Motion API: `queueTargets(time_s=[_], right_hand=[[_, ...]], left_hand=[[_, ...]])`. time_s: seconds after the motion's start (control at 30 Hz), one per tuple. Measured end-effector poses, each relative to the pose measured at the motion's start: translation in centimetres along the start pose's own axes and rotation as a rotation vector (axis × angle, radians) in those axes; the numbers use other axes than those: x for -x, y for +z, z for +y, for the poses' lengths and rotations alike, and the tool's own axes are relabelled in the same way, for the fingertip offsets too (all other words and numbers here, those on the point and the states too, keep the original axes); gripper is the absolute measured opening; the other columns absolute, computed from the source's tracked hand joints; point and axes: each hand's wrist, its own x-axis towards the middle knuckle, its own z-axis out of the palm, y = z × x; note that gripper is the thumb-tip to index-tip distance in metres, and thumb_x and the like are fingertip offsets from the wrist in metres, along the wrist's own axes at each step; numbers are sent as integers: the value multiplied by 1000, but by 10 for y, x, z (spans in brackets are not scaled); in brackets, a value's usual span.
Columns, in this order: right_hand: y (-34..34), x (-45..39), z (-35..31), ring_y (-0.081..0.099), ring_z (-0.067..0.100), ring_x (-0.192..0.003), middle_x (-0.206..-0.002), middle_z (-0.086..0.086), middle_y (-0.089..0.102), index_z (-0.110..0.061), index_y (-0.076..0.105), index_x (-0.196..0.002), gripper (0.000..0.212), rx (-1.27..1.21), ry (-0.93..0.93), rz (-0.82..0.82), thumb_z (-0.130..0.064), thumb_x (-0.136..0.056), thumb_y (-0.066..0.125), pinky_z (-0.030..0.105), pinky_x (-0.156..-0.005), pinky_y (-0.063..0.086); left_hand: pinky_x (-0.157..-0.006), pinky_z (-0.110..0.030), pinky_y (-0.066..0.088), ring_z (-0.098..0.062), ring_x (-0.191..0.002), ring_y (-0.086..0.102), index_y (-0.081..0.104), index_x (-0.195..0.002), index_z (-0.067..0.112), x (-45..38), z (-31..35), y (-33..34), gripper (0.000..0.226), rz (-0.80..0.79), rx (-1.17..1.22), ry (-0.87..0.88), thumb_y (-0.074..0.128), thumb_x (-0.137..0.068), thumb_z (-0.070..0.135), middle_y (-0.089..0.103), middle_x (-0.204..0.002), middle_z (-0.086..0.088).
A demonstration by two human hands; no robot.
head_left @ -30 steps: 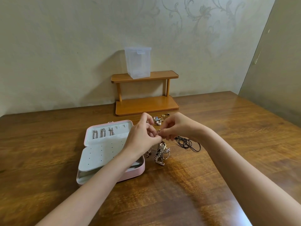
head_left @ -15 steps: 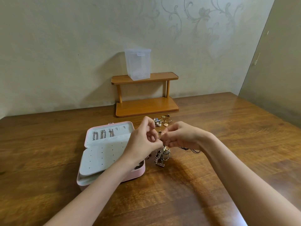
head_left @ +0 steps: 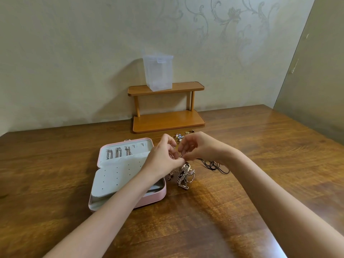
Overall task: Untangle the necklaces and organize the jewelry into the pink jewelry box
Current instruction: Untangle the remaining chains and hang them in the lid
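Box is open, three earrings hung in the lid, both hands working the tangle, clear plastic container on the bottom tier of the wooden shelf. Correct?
One slip: the clear plastic container sits on the top tier of the wooden shelf, as the head view shows. The rest holds: the pink jewelry box is open, three earrings hang in its lid, left hand and right hand pinch the tangle.

The bench (head_left: pixel 242 192) is dark wood with glossy varnish; the small shelf (head_left: pixel 167 121) is lighter, smooth wood; the container (head_left: pixel 158 73) is cloudy plastic; the pendant (head_left: pixel 184 175) is shiny metal.
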Motion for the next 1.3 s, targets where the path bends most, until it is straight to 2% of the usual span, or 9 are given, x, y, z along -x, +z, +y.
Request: queueTargets(time_s=[0.2, 0.3, 0.43, 0.6, 0.8, 0.9, 1.07, 1.17, 1.3], right_hand=[[1, 0, -1, 57, 6, -61, -73, -1, 64, -10, 59, -96, 18, 37, 6, -16, 0, -82, 68, 15, -58, 47], [3, -1, 1, 60, 11, -68, -77, 1, 65, -11, 56, -99, 26, 38, 27, -34, 2, -80, 68, 25, -69, 51], [1, 0, 1, 61, 14, -73, -80, 5, 65, -12, 50, -103, 32, -87, 34, -51, 4, -81, 66, 28, -76, 51], [0, 0, 2, 59, 16, -75, -83, 7, 63, -15, 48, -100, 32, -166, 38, -66, 6, -82, 64, 31, -77, 49], [-1, 4, 4, 56, 10, -66, -76, 2, 63, -13, 46, -95, 27, -309, -7, -57, 7, -85, 60, 20, -64, 46], [1, 3, 4, 53, 10, -66, -76, 3, 62, -12, 44, -94, 26, -382, -62, -36, 8, -85, 58, 19, -61, 45], [8, 0, 9, 56, 7, -63, -75, 2, 62, -12, 43, -93, 30, -300, -34, -13, 13, -83, 57, 19, -62, 47], [3, 2, 11, 51, 7, -58, -69, -2, 62, -10, 43, -93, 27, -427, -42, -21, 13, -85, 54, 19, -58, 44], [3, 2, 9, 47, 12, -62, -74, 4, 57, -10, 43, -94, 26, -555, -58, -31, 12, -86, 53, 20, -58, 42]], left_hand=[[-69, -25, 46, -8, -67, 52, 39, -103, 20, 1, 0, -2, 46, -42, -52, 35, 75, -74, 18, 60, -74, 9], [-70, -28, 47, -8, -67, 52, 38, -104, 21, 3, 1, 0, 49, -76, -61, 28, 77, -73, 18, 61, -74, 9], [-65, -21, 46, -9, -65, 50, 40, -106, 15, 3, 1, -7, 44, -132, 173, -79, 69, -76, 2, 65, -78, 3], [-51, -10, 44, 4, -51, 57, 40, -109, 8, 2, 6, -13, 42, -178, 323, -152, 63, -78, -9, 64, -84, -6], [-62, -21, 44, -15, -68, 57, 46, -100, 14, -1, -1, -13, 30, -174, 543, -272, 62, -81, -5, 64, -80, -3], [-53, -18, 36, -7, -55, 45, 46, -97, 13, -1, 0, -14, 27, -140, 726, -336, 55, -84, -9, 57, -77, -2], [-55, -13, 46, -9, -66, 54, 42, -98, 16, 1, 4, -14, 32, -155, 329, -202, 62, -81, -3, 61, -84, -3], [-55, -15, 46, -9, -65, 53, 43, -97, 15, 2, 3, -17, 30, -145, 512, -210, 60, -84, -6, 62, -78, 0], [-49, -15, 40, -4, -49, 47, 47, -94, 13, 4, 4, -20, 23, -148, 781, -277, 56, -86, -6, 59, -68, 4]])
